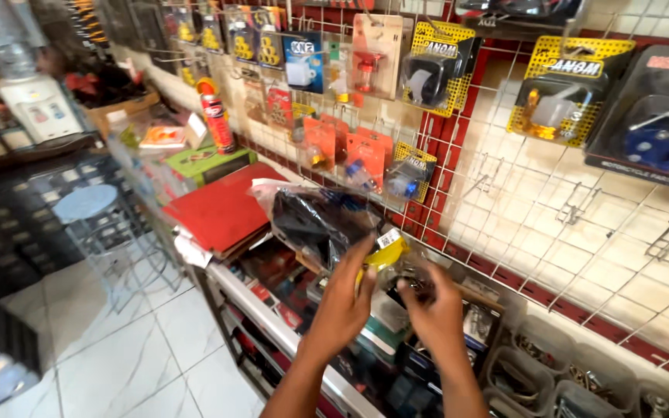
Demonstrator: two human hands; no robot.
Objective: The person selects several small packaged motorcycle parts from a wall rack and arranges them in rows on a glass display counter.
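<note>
My left hand (344, 298) grips a clear plastic bag holding a black part (315, 220), with a yellow tag (385, 251) at its near end. The bag hangs over a glass counter, tilted up to the left. My right hand (433, 310) sits just right of it, fingers curled at the tag end of the bag, touching it. What the fingers pinch is blurred. Both forearms reach up from the bottom of the view.
A white wire grid wall (551, 201) carries several blister-packed parts on hooks. A red folder (222, 209) and a spray can (217, 124) lie on the counter (272, 325). Plastic bins (520, 371) line the right. A round stool (90, 205) and a water dispenser (36, 104) stand left.
</note>
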